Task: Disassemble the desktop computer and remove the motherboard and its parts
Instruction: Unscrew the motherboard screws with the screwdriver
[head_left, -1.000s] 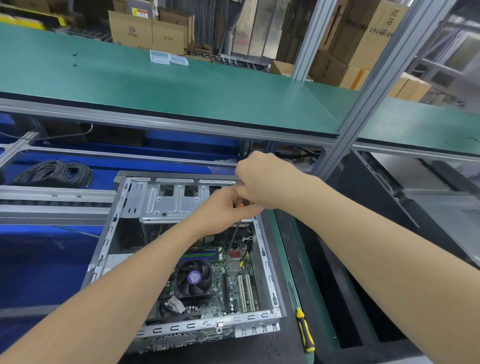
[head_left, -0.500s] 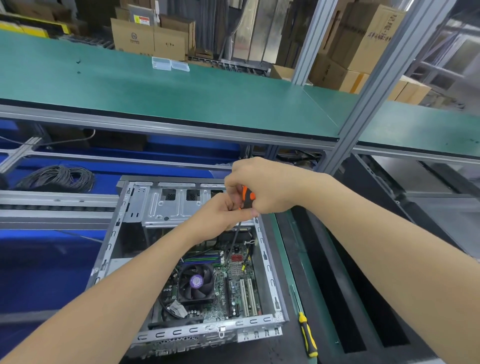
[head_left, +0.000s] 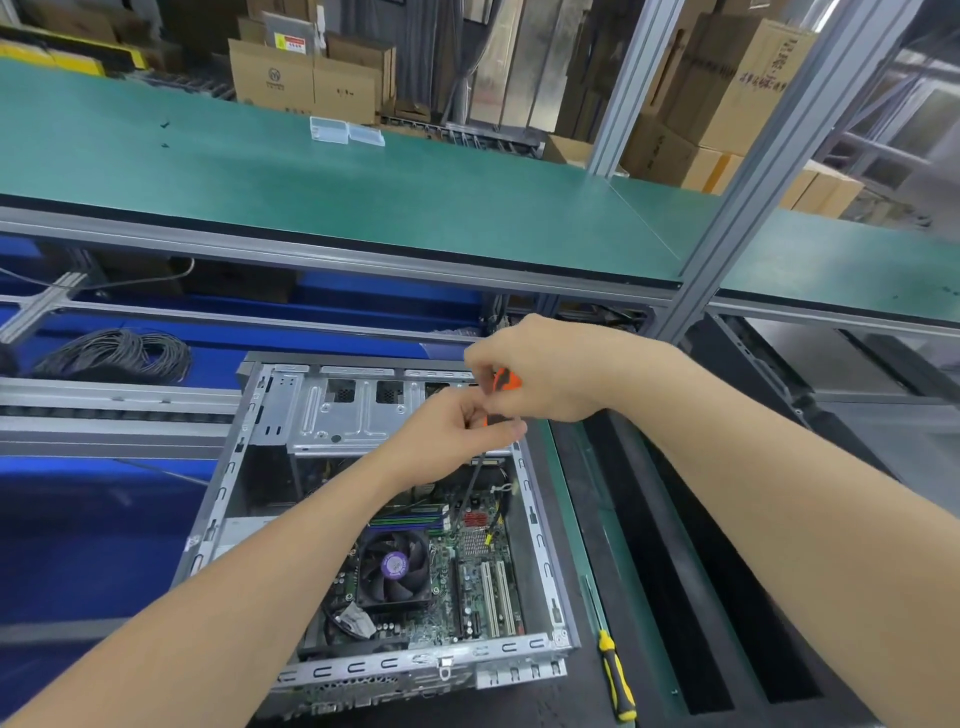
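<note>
An open desktop case (head_left: 540, 525) lies on its side below me. Inside sits the green motherboard (head_left: 467, 582) with a black CPU fan (head_left: 393, 567) and white expansion slots (head_left: 493, 587). An orange-handled screwdriver (head_left: 505, 382) stands upright over the board, and its dark shaft (head_left: 470, 486) reaches down toward the board's far right part. My right hand (head_left: 545, 369) grips the top of the handle. My left hand (head_left: 457, 431) pinches the screwdriver lower down, just above the silver drive cage (head_left: 343, 415). The tip is too small to make out.
A yellow-and-black screwdriver (head_left: 615, 675) lies on the green mat strip right of the case. A coil of black cable (head_left: 117, 353) lies at the left. A green shelf (head_left: 311, 182) overhangs the bench, held by a grey metal post (head_left: 748, 218). Cardboard boxes (head_left: 306, 78) stand behind.
The orange handle has come into view between my hands. My right hand's fingers have shifted round it, and both hands moved slightly left over the case.
</note>
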